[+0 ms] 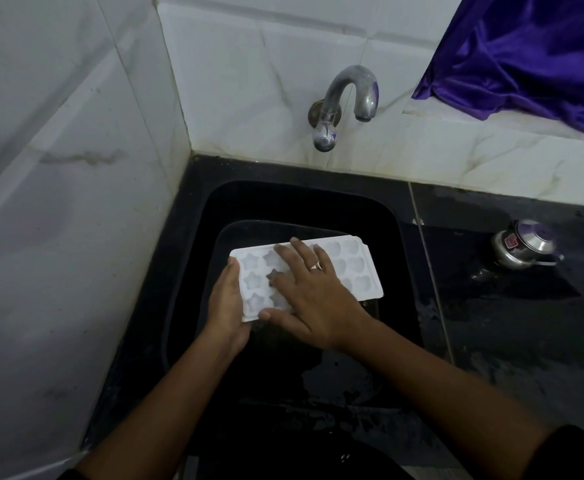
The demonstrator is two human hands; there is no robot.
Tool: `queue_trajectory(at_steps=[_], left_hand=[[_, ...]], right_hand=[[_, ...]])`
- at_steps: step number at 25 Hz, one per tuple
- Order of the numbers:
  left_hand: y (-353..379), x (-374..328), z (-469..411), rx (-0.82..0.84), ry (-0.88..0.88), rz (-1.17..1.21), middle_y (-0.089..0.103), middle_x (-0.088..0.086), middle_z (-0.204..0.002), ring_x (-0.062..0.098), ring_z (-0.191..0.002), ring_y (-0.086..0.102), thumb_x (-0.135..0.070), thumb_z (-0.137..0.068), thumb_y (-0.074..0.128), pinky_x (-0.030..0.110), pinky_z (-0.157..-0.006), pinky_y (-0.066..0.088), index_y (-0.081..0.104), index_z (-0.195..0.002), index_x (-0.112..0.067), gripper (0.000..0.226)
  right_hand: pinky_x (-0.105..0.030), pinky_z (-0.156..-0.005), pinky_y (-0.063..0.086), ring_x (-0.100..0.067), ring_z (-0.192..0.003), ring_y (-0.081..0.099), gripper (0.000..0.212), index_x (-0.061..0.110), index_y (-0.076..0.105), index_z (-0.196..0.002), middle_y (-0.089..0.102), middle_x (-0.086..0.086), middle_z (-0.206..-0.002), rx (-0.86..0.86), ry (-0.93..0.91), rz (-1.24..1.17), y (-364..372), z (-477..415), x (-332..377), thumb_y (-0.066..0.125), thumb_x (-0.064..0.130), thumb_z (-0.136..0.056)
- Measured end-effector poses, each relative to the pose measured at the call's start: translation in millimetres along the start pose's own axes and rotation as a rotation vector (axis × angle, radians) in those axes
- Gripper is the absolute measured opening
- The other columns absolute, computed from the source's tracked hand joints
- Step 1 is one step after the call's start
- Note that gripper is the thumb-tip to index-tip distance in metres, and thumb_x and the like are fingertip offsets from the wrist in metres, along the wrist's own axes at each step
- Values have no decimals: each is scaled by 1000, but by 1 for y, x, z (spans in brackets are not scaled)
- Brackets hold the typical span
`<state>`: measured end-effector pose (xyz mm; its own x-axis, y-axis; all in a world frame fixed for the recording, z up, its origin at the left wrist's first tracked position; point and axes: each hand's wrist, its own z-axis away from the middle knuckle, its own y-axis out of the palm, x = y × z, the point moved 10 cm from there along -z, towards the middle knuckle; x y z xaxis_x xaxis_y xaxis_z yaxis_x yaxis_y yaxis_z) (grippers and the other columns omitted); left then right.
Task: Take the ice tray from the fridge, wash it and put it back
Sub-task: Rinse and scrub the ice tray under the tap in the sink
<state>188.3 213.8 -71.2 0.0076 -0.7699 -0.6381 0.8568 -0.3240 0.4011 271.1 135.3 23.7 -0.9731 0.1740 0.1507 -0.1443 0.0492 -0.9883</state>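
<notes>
A white ice tray point(356, 268) with star-shaped and rounded cells is held over the black sink point(401, 244), open side up. My left hand point(226, 303) grips its left end, thumb on the rim and fingers underneath. My right hand point(313, 292) lies flat across the middle of the tray with fingers spread, fingertips in the cells; a ring shows on one finger. The cells under that hand are hidden. No water runs from the metal tap point(347, 102) on the wall behind the sink.
White tiled walls close in on the left and behind. A wet black counter point(512, 323) extends right of the sink, with a small metal kettle point(525, 247) on it. A purple cloth point(532, 53) hangs at the top right.
</notes>
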Motion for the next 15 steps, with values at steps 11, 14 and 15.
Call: queue_trajectory(at_steps=[11,14,15], left_hand=[[-1,-1,8,28,22,-49,82,13,-99,26,-83,80,-47,-113,37,36,-65,64,67,-129,-4,55],[-2,2,8,-9,26,-57,79,12,-109,29,-96,77,-52,-109,43,47,-86,62,65,-136,-8,57],[-5,1,8,-21,21,-34,79,15,-114,33,-103,76,-55,-108,44,50,-91,60,68,-132,-10,56]], right_hand=[[-63,-126,4,-35,-160,6,61,35,64,-132,24,-11,-170,6,-8,-5,-10,3,-9,26,72,-103],[-64,-124,8,-35,-160,7,63,25,66,-115,25,-13,-169,-5,54,-56,-6,-4,-1,27,72,-102],[-64,-125,9,-35,-160,8,65,23,65,-120,25,-13,-169,-1,35,-42,-1,-2,5,28,73,-101]])
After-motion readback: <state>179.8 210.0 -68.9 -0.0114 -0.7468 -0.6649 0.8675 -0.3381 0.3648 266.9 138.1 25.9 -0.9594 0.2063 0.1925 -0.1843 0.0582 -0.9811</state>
